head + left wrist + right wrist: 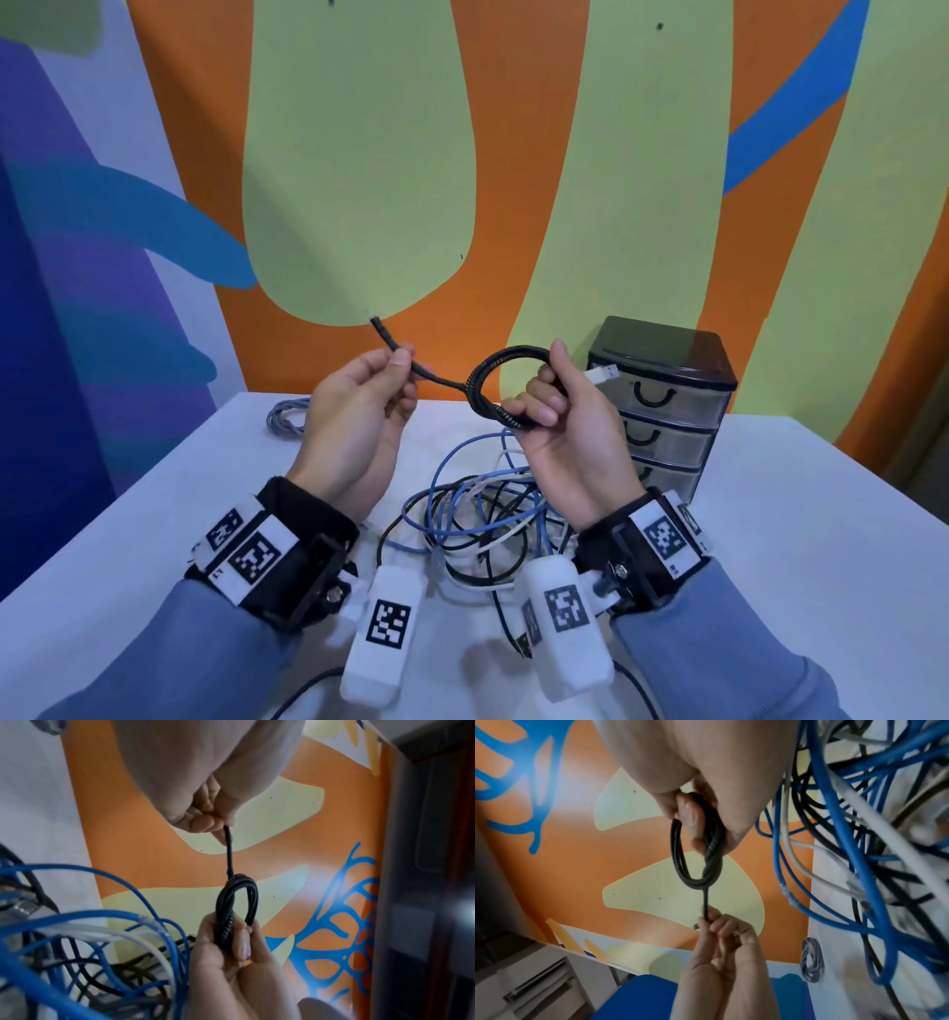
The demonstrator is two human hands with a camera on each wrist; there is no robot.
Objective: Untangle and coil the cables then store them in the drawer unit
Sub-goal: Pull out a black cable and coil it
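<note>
A black braided cable (493, 383) is held in the air above the table. My right hand (560, 406) grips its small coil (698, 860), with a silver USB plug (603, 373) sticking out past the thumb. My left hand (369, 390) pinches the free end (228, 850), whose tip (375, 319) points up and left. A short straight run of cable joins the two hands. Below them lies a tangle of blue, white and black cables (482, 514). The black-topped drawer unit (662, 406) stands at the right rear, its three drawers shut.
A coiled grey-blue cable (287, 419) lies at the far left of the white table (796, 539). A painted wall (513, 154) stands right behind the table. A black lead (513, 616) runs from the tangle toward the front edge.
</note>
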